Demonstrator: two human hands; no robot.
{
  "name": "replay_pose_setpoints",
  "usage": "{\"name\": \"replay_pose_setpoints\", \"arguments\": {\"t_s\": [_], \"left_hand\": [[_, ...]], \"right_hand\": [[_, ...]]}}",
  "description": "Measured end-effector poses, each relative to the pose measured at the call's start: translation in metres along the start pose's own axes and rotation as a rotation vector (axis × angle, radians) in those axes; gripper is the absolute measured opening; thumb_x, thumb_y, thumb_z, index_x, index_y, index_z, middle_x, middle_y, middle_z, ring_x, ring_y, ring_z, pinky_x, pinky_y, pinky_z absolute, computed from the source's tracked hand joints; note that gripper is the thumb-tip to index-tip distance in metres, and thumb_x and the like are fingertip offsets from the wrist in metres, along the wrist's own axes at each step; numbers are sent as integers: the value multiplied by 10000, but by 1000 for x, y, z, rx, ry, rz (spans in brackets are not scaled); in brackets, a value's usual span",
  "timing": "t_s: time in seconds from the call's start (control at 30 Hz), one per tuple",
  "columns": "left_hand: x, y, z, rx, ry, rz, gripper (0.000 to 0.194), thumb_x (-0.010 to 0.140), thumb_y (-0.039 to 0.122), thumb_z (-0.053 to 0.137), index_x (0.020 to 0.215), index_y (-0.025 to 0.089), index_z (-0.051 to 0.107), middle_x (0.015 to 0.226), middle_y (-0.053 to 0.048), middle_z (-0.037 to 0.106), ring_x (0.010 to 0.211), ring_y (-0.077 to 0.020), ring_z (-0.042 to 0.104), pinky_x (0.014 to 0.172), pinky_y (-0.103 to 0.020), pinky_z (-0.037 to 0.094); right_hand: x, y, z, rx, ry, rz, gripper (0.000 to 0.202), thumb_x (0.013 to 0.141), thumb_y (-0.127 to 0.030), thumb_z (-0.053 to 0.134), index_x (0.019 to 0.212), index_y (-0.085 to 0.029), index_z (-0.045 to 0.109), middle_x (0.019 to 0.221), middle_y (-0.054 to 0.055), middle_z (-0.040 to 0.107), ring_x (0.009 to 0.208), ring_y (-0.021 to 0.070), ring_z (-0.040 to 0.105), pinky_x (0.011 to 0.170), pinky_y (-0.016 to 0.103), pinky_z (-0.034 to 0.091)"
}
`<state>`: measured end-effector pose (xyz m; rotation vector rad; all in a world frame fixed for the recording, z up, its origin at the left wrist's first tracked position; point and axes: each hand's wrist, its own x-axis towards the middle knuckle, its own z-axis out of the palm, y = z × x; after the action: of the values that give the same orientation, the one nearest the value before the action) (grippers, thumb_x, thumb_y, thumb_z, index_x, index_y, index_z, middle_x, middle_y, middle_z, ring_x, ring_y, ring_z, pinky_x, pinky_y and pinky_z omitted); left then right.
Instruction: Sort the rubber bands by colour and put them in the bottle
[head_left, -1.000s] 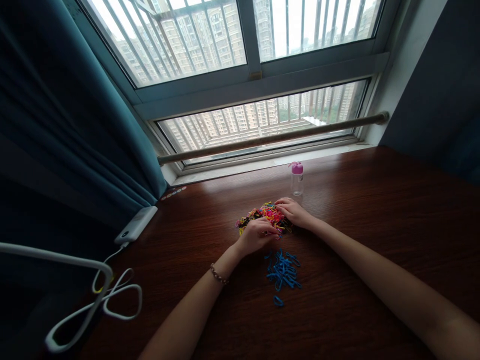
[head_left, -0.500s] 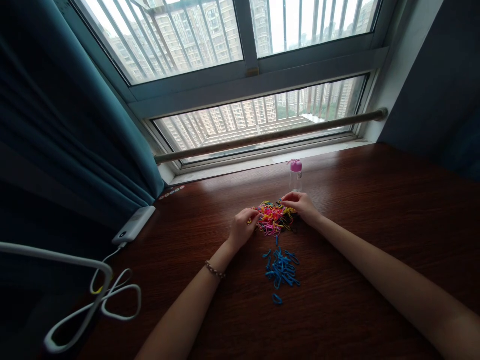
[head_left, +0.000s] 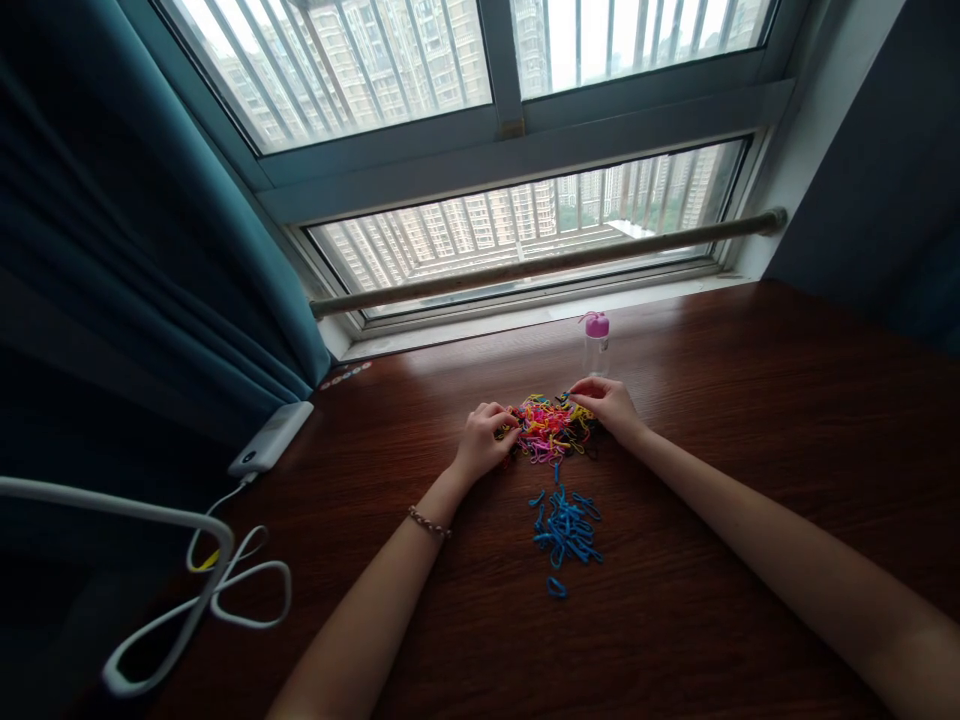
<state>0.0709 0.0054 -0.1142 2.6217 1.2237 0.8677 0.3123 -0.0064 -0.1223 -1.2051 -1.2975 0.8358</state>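
A pile of mixed coloured bands (head_left: 551, 428), mostly pink, red and yellow, lies on the dark wooden table (head_left: 675, 600). At its left edge my left hand (head_left: 486, 437) touches the bands, thumb and fingers apart. My right hand (head_left: 609, 405) is at the pile's upper right, its thumb and fingertips pinched together at a small dark or blue piece too small to name. Nearer to me lies a separate heap of blue bands (head_left: 568, 530), with one blue loop (head_left: 556, 587) below it.
Behind the pile stands a clear bottle with a pink cap (head_left: 597, 340). A white power bank (head_left: 271, 438) with a cable lies at the left, near the blue curtain (head_left: 247, 250). A thick white curved tube (head_left: 172, 517) crosses the lower left.
The fingers of my left hand have spread a little at the pile's edge. My right hand stays pinched at the upper right. The view has shifted slightly.
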Motion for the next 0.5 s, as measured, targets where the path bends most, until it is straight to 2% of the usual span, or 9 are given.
{"name": "replay_pose_setpoints", "arguments": {"t_s": [0.13,0.27,0.5], "left_hand": [[0,2,1,38,-50,-1,96,735,305,602,753,222,647,813,-31,586,855,-194,495,781,-341,383],[1,2,1,58,-75,-39,90,721,295,608,768,232,653,850,-28,589,898,-207,484,800,-358,360],[2,-1,3,24,-100,-78,69,703,275,614,734,229,654,859,-25,587,904,-207,481,818,-362,350]], "right_hand": [[-1,-4,0,-19,-5,-4,171,625,-297,641,718,-154,628,719,40,667,671,156,611,638,265,475],[-3,-10,-1,-72,-23,-25,147,628,-269,618,716,-151,610,704,24,640,612,123,570,562,229,442],[-5,-11,-1,-111,-96,-43,170,646,-249,591,753,-145,673,684,19,639,534,88,502,500,198,393]]}}
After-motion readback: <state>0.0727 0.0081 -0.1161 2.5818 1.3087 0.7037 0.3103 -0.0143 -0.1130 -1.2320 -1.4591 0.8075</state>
